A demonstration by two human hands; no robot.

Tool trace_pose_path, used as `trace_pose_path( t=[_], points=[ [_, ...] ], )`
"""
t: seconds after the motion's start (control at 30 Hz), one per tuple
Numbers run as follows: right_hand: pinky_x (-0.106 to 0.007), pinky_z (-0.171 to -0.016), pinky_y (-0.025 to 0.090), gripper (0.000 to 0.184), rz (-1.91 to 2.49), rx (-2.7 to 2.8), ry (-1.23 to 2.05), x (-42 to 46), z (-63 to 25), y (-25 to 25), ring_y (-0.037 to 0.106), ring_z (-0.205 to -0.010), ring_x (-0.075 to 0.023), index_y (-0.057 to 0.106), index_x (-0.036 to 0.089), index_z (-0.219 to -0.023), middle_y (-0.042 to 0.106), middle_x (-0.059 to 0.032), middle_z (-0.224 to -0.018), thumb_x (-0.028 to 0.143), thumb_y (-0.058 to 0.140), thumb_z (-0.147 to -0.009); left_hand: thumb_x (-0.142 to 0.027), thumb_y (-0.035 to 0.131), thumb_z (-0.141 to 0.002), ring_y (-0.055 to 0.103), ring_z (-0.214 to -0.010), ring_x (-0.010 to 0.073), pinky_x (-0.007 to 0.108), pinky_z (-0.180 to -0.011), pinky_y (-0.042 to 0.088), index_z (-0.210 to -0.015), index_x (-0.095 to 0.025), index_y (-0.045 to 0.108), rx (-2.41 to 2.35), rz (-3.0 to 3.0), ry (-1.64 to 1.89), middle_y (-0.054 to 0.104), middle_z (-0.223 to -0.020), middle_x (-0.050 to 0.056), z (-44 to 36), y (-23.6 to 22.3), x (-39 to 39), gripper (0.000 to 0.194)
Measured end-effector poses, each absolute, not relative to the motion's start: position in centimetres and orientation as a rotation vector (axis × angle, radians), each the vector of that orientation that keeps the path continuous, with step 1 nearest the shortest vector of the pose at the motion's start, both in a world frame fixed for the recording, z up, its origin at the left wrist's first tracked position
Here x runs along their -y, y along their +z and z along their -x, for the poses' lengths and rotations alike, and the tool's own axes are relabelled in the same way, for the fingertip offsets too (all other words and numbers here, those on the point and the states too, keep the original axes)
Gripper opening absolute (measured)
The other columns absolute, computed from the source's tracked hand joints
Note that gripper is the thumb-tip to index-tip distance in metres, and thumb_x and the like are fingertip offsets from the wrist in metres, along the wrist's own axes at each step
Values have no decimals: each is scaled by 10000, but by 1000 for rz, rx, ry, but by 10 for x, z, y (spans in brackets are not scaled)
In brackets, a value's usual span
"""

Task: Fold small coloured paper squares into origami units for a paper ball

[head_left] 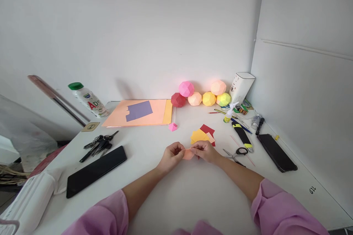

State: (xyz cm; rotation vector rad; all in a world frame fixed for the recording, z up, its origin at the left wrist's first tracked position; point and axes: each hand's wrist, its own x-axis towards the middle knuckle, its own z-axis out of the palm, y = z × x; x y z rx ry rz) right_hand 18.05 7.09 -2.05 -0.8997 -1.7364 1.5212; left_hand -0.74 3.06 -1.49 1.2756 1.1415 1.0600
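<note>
Between my two hands is a small peach paper piece (188, 154), pinched at both sides above the white table. My left hand (171, 156) grips its left edge with thumb and fingertips. On the opposite edge, my right hand (205, 151) is closed the same way, its lower fingers partly hidden. Just beyond the hands lie yellow paper pieces (199, 136) over dark red paper (207, 129). A small pink folded paper shape (173, 127) sits farther back. Black-handled scissors (236, 154) lie half open to the right of my right hand.
Faceted paper balls (186, 89) are stacked at the wall. Peach sheets (116, 115) with a purple piece (139, 111) lie back left, near a bottle (89, 100), keys (100, 145) and a black phone (96, 172). Rightward are a glue bottle (227, 116), a cutter (242, 136) and a black case (277, 152).
</note>
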Motion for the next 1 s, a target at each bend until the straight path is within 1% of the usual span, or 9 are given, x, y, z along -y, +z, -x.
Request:
trace_pose_path(
  t=[0.23,0.37,0.47,0.57,0.7,0.9,1.0],
  points=[
    [-217,-460,412,240,883,1670,1532,-73,-181,-24,487,-457,-82,643,143,-747,542,25,-563,383,661,-751,-250,584,-693,403,-500,80,200,-483,308,-653,-178,487,-1159,-1204,1130,438,-574,-60,8,-17,-30,127],
    [-217,-468,420,243,898,1651,1536,-74,-182,-23,489,-456,-81,637,140,-753,532,31,-549,382,651,-762,-267,585,-704,423,-522,83,202,-498,338,-672,-182,478,-1162,-1130,1189,454,-604,-52,8,-13,-30,140],
    [-214,-468,420,243,896,1660,1529,-74,-182,-22,488,-459,-80,631,137,-750,520,33,-544,379,648,-765,-304,592,-724,475,-585,99,219,-553,390,-750,-182,512,-1119,-1123,1218,505,-679,-28,7,-11,-31,149],
    [-218,-473,426,251,895,1710,1516,-71,-182,-19,494,-476,-84,641,137,-753,540,20,-577,388,644,-764,-332,605,-737,500,-619,112,232,-578,407,-807,-178,541,-1068,-1228,1140,533,-699,-15,7,-13,-32,180],
    [-228,-488,444,264,923,1791,1478,-68,-180,-17,515,-531,-102,661,145,-749,584,-9,-639,406,630,-770,-312,586,-763,491,-613,111,235,-579,399,-725,-169,549,-1093,-1387,1051,539,-669,-11,6,-17,-32,153],
    [-244,-513,474,283,949,1818,1472,-66,-180,-20,545,-579,-123,655,144,-799,597,-22,-664,424,634,-763,-255,563,-755,499,-640,124,246,-591,402,-702,-167,558,-1140,-1488,1028,547,-686,-1,5,-17,-31,103],
    [-240,-514,466,265,934,1844,1460,-65,-179,-17,540,-569,-118,650,145,-778,592,-17,-651,408,626,-774,-204,541,-738,475,-619,116,244,-581,387,-683,-169,537,-1156,-1515,1006,526,-668,-11,5,-16,-30,66]
  ],
)
